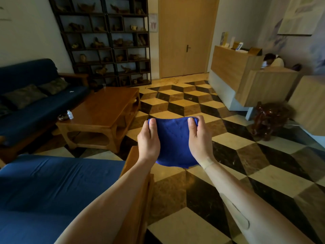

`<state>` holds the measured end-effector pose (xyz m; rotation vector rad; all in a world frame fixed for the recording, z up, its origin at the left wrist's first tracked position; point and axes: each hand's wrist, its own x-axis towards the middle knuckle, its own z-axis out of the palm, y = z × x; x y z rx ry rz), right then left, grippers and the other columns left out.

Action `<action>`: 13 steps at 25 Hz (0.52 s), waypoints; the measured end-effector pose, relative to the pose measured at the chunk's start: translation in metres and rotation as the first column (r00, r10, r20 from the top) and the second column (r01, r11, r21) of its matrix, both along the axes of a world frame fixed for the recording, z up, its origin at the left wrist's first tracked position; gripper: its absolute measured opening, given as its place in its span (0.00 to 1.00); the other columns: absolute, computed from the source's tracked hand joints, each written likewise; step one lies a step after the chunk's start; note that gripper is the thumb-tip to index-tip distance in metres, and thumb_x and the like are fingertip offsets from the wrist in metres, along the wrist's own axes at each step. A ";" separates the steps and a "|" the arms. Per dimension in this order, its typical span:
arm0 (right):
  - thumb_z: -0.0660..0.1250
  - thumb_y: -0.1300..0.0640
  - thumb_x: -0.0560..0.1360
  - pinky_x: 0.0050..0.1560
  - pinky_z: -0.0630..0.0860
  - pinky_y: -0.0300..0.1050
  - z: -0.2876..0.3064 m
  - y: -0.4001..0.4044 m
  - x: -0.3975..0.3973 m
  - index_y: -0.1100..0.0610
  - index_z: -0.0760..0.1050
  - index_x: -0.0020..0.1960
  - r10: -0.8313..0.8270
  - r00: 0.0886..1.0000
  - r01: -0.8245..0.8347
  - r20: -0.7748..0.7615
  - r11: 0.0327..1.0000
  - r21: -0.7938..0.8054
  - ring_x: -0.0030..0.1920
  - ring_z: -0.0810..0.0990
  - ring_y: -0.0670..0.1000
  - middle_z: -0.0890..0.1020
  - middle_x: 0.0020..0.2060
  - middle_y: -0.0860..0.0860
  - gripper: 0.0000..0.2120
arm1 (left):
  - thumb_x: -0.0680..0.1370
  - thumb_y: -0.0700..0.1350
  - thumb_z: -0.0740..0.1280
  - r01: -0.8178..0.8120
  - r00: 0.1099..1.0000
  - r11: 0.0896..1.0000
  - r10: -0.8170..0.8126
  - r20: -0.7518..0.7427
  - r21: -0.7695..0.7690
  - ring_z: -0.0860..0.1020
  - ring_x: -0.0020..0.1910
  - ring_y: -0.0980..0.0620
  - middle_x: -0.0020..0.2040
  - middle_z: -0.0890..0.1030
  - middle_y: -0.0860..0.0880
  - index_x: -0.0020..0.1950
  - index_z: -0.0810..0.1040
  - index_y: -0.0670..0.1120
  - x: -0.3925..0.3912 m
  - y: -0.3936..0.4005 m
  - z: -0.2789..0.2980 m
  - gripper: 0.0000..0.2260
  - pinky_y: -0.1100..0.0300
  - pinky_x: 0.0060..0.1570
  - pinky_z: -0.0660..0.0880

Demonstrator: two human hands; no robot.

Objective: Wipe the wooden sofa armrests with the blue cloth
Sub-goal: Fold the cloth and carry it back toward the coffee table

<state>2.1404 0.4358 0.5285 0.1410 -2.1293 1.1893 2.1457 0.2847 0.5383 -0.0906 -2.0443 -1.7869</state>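
Left hand (148,138) and right hand (197,138) pinch the top corners of the blue cloth (173,143), thumbs clamped on it; evidently soft, light, best bunched for wiping.

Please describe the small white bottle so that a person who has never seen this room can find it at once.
Find the wooden coffee table standing in front of the dark blue sofa on the left. On its near left corner stands the small white bottle, beside a dark round dish. It is the only white, upright thing on that table.
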 end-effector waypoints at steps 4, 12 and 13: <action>0.61 0.50 0.81 0.36 0.74 0.31 0.003 0.063 -0.016 0.56 0.75 0.58 0.150 0.983 -0.159 0.103 0.983 0.087 0.40 0.79 0.41 0.79 0.42 0.42 0.12 | 0.86 0.52 0.51 0.156 0.984 0.987 -0.153 0.092 -0.035 0.70 0.35 0.60 0.35 0.70 0.54 0.46 0.71 0.47 -0.012 0.014 -0.002 0.15 0.61 0.43 0.66; 0.66 0.51 0.79 0.46 0.79 0.37 -0.004 0.113 -0.058 0.55 0.77 0.61 0.277 0.934 -0.300 0.225 0.951 0.078 0.53 0.81 0.47 0.82 0.51 0.47 0.13 | 0.86 0.48 0.53 0.233 0.963 0.962 -0.208 0.173 -0.139 0.78 0.47 0.51 0.47 0.79 0.50 0.57 0.74 0.49 -0.054 0.020 -0.008 0.10 0.55 0.45 0.75; 0.67 0.52 0.79 0.48 0.81 0.39 -0.003 0.114 -0.068 0.55 0.77 0.61 0.283 0.932 -0.305 0.229 0.950 0.070 0.54 0.81 0.47 0.82 0.51 0.46 0.12 | 0.86 0.48 0.53 0.220 0.968 0.962 -0.196 0.156 -0.161 0.78 0.46 0.53 0.47 0.79 0.51 0.57 0.74 0.49 -0.065 0.020 -0.008 0.10 0.58 0.44 0.73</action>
